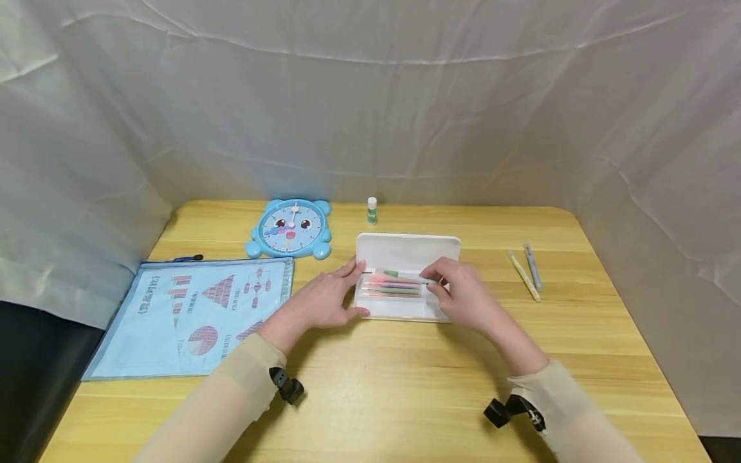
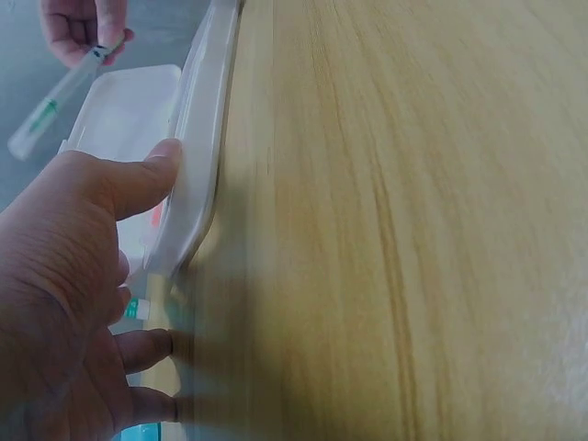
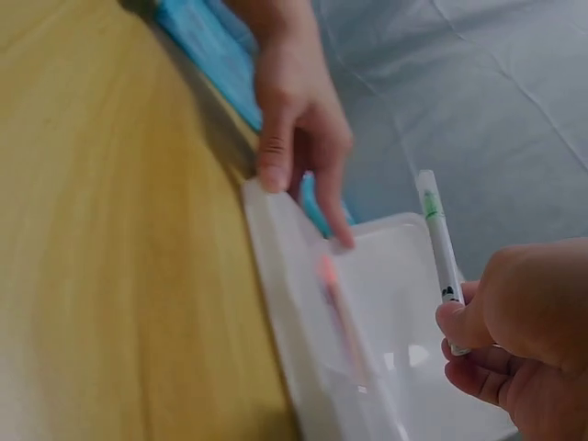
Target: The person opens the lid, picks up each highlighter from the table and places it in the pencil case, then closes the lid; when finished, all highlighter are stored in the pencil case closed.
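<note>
A white pencil case [image 1: 408,251] lies with its lid raised on the table, several pens [image 1: 396,289] side by side inside. My left hand [image 1: 330,296] grips the case's left end, thumb at the near corner and fingers toward the hinge. In the left wrist view that thumb presses the white rim [image 2: 197,175]. Over the case, my right hand [image 1: 463,292] pinches a white marker pen [image 3: 441,239] with a green tip under its clear cap. The marker slants up from the fingers in the right wrist view, its capped end pointing away from the hand.
A blue clock [image 1: 291,228] and a glue stick [image 1: 372,211] are behind the case. At left lies a blue zip folder [image 1: 191,321], a dark pen [image 1: 188,258] at its back edge. Right of the case lie a yellow pen [image 1: 524,276] and a blue-grey pen [image 1: 532,267].
</note>
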`<state>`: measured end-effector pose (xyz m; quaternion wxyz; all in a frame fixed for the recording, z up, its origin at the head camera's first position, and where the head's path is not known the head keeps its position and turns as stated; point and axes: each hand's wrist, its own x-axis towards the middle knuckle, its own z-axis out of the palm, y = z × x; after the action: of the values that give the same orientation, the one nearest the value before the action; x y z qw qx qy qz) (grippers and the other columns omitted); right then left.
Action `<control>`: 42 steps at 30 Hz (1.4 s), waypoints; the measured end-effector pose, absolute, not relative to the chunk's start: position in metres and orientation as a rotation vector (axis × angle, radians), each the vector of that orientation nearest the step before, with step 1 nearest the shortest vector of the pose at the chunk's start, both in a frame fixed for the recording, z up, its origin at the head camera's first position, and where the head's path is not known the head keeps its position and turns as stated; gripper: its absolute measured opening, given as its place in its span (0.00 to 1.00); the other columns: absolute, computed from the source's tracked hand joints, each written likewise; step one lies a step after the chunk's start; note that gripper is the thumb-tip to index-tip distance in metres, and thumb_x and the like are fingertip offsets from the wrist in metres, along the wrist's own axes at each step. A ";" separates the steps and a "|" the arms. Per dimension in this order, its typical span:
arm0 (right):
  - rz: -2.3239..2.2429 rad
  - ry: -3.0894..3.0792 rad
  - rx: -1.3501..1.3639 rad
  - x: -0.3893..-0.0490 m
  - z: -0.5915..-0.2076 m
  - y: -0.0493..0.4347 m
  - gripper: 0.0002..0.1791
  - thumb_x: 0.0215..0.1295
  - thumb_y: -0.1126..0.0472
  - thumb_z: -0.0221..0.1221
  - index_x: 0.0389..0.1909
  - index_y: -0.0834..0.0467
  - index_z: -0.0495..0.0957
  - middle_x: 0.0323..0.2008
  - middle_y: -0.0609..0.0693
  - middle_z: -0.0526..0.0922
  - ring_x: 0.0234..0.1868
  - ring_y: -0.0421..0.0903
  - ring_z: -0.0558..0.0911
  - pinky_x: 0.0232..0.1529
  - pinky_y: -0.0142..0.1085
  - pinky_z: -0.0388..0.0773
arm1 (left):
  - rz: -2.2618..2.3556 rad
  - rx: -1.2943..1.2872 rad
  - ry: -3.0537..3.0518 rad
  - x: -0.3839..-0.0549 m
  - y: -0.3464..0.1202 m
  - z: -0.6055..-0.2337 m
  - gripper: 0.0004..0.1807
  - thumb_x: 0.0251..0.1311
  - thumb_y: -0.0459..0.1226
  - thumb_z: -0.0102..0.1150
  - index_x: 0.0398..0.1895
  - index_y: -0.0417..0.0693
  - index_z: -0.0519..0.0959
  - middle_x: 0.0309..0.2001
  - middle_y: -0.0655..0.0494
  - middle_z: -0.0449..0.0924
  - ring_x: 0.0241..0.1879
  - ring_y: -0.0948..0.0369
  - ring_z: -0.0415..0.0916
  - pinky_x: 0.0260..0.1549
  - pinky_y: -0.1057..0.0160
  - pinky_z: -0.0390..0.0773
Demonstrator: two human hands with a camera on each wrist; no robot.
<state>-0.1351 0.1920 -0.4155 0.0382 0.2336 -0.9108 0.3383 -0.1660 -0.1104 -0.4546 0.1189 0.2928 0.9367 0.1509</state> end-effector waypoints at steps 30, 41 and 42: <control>0.902 -2.908 1.123 -0.136 -0.445 0.175 0.09 0.68 0.73 0.66 0.46 0.62 0.88 0.45 0.50 0.87 0.49 0.48 0.85 0.54 0.47 0.84 | 0.440 0.875 2.748 -0.166 -0.111 -0.455 0.58 0.66 0.66 0.62 0.86 0.45 0.49 0.84 0.45 0.46 0.74 0.43 0.66 0.71 0.40 0.68; 1.001 -2.926 1.020 -0.137 -0.434 0.193 0.10 0.72 0.70 0.65 0.51 0.64 0.87 0.47 0.52 0.88 0.51 0.50 0.85 0.56 0.50 0.83 | 0.453 0.872 2.751 -0.166 -0.110 -0.456 0.58 0.66 0.65 0.63 0.86 0.43 0.49 0.84 0.43 0.46 0.72 0.40 0.68 0.71 0.42 0.69; 1.026 -2.917 1.014 -0.137 -0.432 0.197 0.10 0.72 0.70 0.65 0.51 0.64 0.87 0.46 0.53 0.87 0.50 0.50 0.85 0.56 0.50 0.84 | 0.448 0.871 2.750 -0.166 -0.110 -0.456 0.58 0.66 0.65 0.63 0.86 0.44 0.49 0.84 0.44 0.46 0.72 0.41 0.68 0.71 0.42 0.68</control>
<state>-0.1374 0.1965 -0.4323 -0.0564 0.3112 -0.8950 0.3146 -0.1664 -0.1104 -0.4564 0.1108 0.2965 0.9362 0.1525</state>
